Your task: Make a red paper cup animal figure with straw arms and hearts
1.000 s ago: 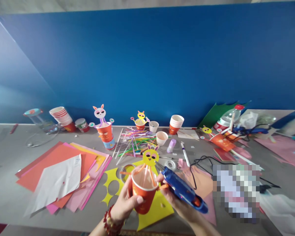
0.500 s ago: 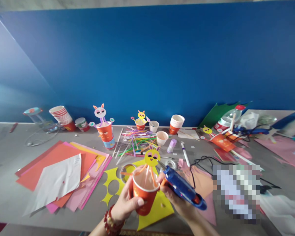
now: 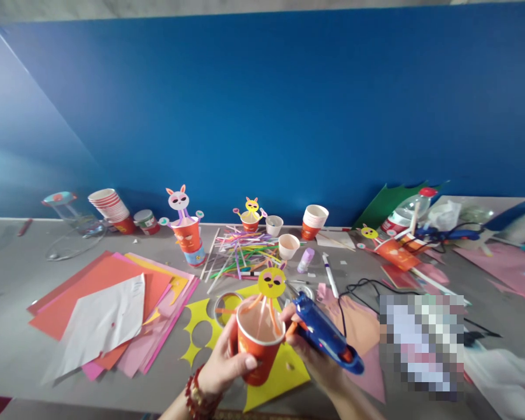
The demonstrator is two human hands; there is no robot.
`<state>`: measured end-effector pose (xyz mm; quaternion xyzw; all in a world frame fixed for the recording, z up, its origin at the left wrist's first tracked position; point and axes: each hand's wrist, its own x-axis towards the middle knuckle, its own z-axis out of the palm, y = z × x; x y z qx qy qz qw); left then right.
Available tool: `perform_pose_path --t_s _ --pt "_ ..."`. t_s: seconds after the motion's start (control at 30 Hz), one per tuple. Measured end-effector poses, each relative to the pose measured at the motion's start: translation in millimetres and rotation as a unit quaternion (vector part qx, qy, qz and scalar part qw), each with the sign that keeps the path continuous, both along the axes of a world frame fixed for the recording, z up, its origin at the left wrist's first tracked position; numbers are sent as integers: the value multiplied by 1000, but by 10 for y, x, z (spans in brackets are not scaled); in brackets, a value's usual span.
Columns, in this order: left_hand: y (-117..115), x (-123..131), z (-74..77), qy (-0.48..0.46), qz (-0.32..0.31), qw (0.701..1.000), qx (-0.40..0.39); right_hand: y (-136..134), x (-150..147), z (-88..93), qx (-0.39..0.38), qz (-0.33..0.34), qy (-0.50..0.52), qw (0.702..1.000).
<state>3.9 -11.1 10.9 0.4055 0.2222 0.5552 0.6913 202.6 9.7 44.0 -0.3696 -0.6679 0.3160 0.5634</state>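
Observation:
My left hand (image 3: 221, 364) is wrapped round an orange paper cup (image 3: 257, 349) held above the table. A yellow paper bunny face (image 3: 272, 282) on straws sticks up out of the cup. My right hand (image 3: 311, 356) grips a blue hot glue gun (image 3: 324, 335), its nozzle pointing at the cup's rim on the right side. The gun's black cord (image 3: 359, 287) runs off to the right. Under the cup lies a yellow sheet with round holes cut out (image 3: 201, 326).
A stack of orange, pink and white paper sheets (image 3: 114, 309) lies at left. Coloured straws (image 3: 240, 254), finished bunny cups (image 3: 186, 230), stacked cups (image 3: 107, 207), a marker (image 3: 330, 274), a tape roll (image 3: 305, 291) and a plastic bottle (image 3: 405, 213) crowd the back. A blue wall stands behind.
The cup and the glue gun have shifted slightly to the right and the gun's nozzle has moved closer to the cup's rim. Nothing else has moved.

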Motion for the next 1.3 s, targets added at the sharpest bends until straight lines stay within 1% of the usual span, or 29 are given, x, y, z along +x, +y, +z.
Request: perform_pose_path --t_s 0.2,0.3,0.4,0.47,0.5,0.53,0.57,0.6,0.63,0.67,0.7,0.73,0.77,0.8,0.83,0.87,0.9,0.93,1.0,1.1,1.2,1.3 --pt "16 -8 86 -11 -1 1000 -24 6 27 -5 -19 64 -8 998" --pt "28 -8 127 -9 -4 1000 -26 9 0 67 -15 55 1 998" --pt "30 1 126 7 5 1000 -23 26 -32 159 22 29 3 999" --pt "23 20 118 30 29 999 -17 44 -44 207 44 15 -2 999" --pt "17 32 118 47 52 997 -9 52 -47 224 59 9 0 998" --pt "11 45 122 70 87 994 4 59 -46 237 75 5 1 997" --pt "4 57 131 96 135 986 23 64 -44 246 88 0 -1 996" --pt "-3 64 146 125 194 972 48 67 -41 250 96 -7 -6 995" --pt "-12 65 165 158 254 951 82 67 -38 251 102 -15 -13 995" --pt "-20 61 189 200 306 922 126 65 -35 247 103 -22 -25 994" --pt "-27 50 218 252 341 888 179 63 -35 240 101 -29 -38 994" --pt "-32 36 254 307 360 848 237 59 -38 229 101 -36 -50 993" --pt "-34 21 295 364 359 807 295 55 -44 217 106 -44 -55 992" --pt "-31 7 341 414 344 769 345 51 -53 205 112 -51 -56 991" --pt "-22 -4 392 447 332 737 382 47 -65 195 116 -57 -52 990" --pt "-8 -9 444 470 314 715 410 42 -76 188 117 -57 -47 990" --pt "10 -10 495 484 301 702 428 36 -88 185 117 -52 -41 991" --pt "29 -6 544 493 291 695 436 31 -97 186 115 -43 -35 992" --pt "63 11 626 504 275 693 436 21 -107 198 113 -29 -30 993" --pt "73 44 706 503 259 708 423 15 -101 216 135 -38 -40 989" --pt "38 72 754 496 246 727 407 19 -91 216 158 -37 -48 986" --pt "0 95 787 499 253 730 393 21 -93 205 153 -35 -39 987"
